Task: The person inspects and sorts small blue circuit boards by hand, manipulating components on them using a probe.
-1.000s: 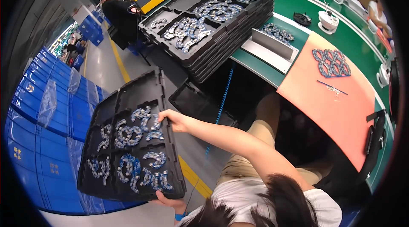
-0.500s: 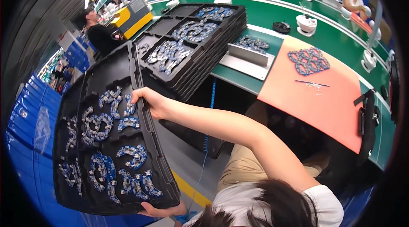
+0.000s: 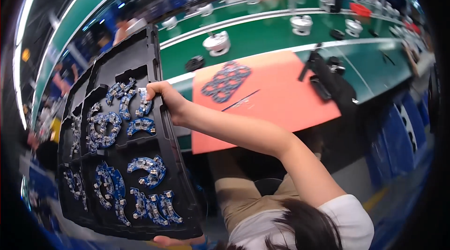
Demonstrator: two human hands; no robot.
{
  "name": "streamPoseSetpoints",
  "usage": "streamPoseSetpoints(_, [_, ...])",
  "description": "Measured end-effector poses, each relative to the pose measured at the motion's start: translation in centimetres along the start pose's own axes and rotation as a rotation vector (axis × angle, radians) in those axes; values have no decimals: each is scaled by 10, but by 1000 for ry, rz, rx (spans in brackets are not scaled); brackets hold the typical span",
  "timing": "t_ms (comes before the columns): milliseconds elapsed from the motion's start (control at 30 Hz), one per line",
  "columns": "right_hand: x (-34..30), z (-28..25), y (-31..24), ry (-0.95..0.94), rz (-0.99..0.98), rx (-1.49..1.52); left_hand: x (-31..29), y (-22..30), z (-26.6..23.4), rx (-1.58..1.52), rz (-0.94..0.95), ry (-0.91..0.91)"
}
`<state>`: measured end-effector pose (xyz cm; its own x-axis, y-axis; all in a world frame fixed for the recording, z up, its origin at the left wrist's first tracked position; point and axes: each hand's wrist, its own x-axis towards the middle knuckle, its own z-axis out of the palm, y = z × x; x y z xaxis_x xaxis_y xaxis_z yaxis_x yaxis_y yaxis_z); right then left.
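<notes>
While the right hand (image 3: pixel 165 96) is curling its fingers over the upper right edge of a black tray (image 3: pixel 161 156), the left hand (image 3: pixel 176 239) is propping the same tray from below at its bottom edge, where only a few fingertips are showing, so I cannot tell how tightly it is closing. Both hands are holding the tray tilted up on its side, well to the left of the person's body. Its compartments are carrying blue curved circuit boards (image 3: pixel 149 169), lying loose and overlapping, with more of them just left of the right hand.

Beyond the right hand and to its right, an orange mat (image 3: pixel 281 95) is lying on the green counter (image 3: pixel 262 39). A flat cluster of blue ring-shaped boards (image 3: pixel 226 80) is resting on the mat, near the right hand but apart from it, with a thin dark stick (image 3: pixel 240 100) lying just below the cluster. Farther right, a black tool (image 3: pixel 328 79) is sitting at the mat's far corner.
</notes>
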<state>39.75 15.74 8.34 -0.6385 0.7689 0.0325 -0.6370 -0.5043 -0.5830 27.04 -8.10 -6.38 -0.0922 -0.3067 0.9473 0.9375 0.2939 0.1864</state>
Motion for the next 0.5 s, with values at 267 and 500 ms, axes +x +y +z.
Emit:
streamPoseSetpoints(267, [-43, -41, -26, 116, -139, -7, 8, -54, -5, -256, -115, -312])
streamPoseSetpoints(500, [-116, -67, -79, 203, -206, -92, 49, 114, 29, -487, -226, -624])
